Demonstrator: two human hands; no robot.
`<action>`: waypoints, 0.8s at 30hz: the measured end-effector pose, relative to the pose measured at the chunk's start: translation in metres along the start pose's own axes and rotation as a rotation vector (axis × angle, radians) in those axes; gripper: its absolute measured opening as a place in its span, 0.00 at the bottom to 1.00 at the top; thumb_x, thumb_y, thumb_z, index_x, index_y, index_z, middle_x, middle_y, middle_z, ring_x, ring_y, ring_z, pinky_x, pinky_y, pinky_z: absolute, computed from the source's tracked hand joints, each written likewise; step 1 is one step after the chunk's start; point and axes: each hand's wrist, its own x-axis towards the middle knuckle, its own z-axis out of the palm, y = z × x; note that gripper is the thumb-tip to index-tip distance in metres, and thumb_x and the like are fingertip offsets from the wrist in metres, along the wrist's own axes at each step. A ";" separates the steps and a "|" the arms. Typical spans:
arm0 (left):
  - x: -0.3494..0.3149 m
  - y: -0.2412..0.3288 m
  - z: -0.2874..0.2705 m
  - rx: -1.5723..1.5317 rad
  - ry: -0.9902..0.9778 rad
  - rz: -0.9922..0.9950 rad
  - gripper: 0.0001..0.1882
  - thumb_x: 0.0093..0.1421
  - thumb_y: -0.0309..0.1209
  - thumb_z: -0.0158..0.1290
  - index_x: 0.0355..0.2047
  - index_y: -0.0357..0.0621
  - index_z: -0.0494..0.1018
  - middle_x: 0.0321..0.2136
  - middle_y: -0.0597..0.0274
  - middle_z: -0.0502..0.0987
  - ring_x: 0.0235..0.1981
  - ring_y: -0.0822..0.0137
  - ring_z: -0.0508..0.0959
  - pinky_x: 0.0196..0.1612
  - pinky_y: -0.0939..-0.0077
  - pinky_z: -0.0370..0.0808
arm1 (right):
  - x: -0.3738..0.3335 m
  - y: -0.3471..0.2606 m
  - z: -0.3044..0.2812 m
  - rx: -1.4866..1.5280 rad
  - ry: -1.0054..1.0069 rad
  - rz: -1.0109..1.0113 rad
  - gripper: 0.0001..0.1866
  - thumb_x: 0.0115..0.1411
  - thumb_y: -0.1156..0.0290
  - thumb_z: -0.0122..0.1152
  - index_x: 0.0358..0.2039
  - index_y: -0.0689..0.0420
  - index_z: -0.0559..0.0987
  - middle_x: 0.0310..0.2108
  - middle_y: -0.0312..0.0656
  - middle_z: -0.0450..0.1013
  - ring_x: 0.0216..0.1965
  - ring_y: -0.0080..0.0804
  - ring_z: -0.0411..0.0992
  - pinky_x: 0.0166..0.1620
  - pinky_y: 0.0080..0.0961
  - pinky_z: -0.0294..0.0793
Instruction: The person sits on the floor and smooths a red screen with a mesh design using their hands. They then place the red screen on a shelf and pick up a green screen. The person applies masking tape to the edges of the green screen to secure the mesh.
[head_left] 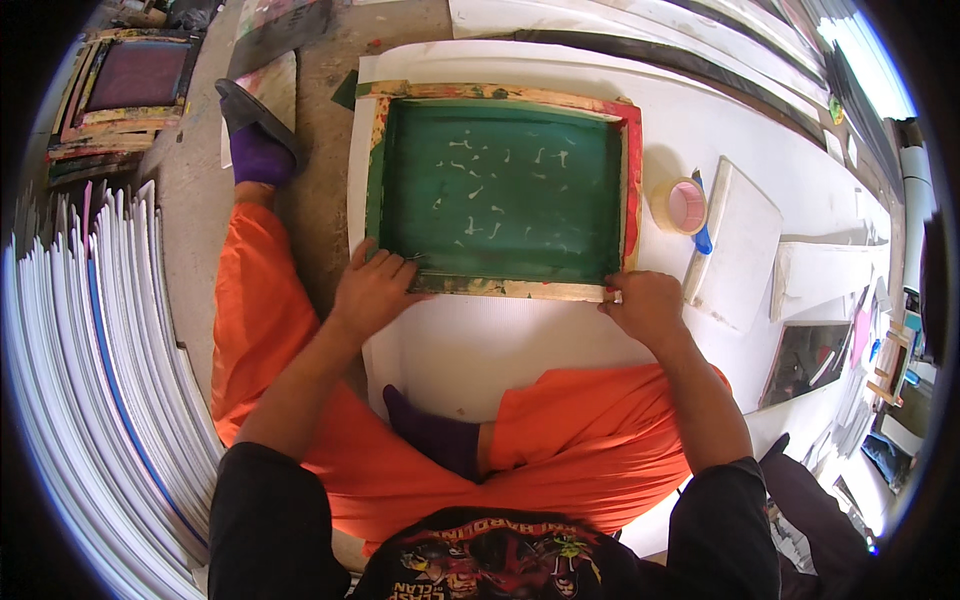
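Note:
A wooden screen printing frame (515,289) lies on a large white board (450,335), its wood stained with red, yellow and dark paint. Its green mesh (545,220) carries small pale marks scattered over it. My left hand (375,285) grips the near left corner, fingers curled over the wood. At the near right corner my right hand (646,302) is closed on the same frame. Just to the right of the frame stands a roll of tape (680,205), with a blue-handled tool (703,240) beside it.
A thick white slab (735,245) and a white block (815,278) lie at the right. More paint-stained screen frames (120,120) are stacked at the far left. White sheets (75,370) stand packed on edge along the left. My outstretched leg (262,290) borders the board.

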 end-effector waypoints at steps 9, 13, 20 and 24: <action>-0.002 -0.009 0.008 0.054 -0.109 0.002 0.25 0.55 0.49 0.67 0.43 0.42 0.81 0.37 0.57 0.81 0.46 0.57 0.81 0.72 0.51 0.62 | 0.001 0.011 0.016 0.072 0.034 -0.043 0.14 0.53 0.55 0.73 0.38 0.47 0.85 0.34 0.41 0.83 0.40 0.45 0.82 0.42 0.46 0.79; 0.009 0.014 -0.011 -0.010 -0.073 -0.089 0.30 0.54 0.54 0.67 0.45 0.40 0.81 0.40 0.55 0.82 0.49 0.54 0.80 0.72 0.50 0.61 | -0.001 0.023 -0.011 0.289 0.092 -0.102 0.16 0.54 0.58 0.73 0.41 0.48 0.84 0.35 0.41 0.83 0.41 0.45 0.82 0.42 0.46 0.79; 0.080 0.080 -0.010 -0.347 0.061 -0.286 0.30 0.57 0.52 0.67 0.50 0.40 0.81 0.46 0.49 0.82 0.53 0.46 0.78 0.66 0.47 0.65 | 0.021 0.069 -0.023 0.245 0.672 0.152 0.20 0.51 0.68 0.74 0.46 0.51 0.82 0.44 0.42 0.78 0.47 0.46 0.76 0.48 0.43 0.78; 0.165 0.135 0.004 -0.348 0.254 -0.160 0.25 0.59 0.47 0.67 0.51 0.46 0.81 0.53 0.51 0.78 0.60 0.45 0.72 0.66 0.47 0.64 | 0.032 0.081 -0.012 0.170 0.709 0.189 0.23 0.48 0.70 0.77 0.46 0.51 0.83 0.50 0.42 0.75 0.55 0.45 0.71 0.55 0.43 0.75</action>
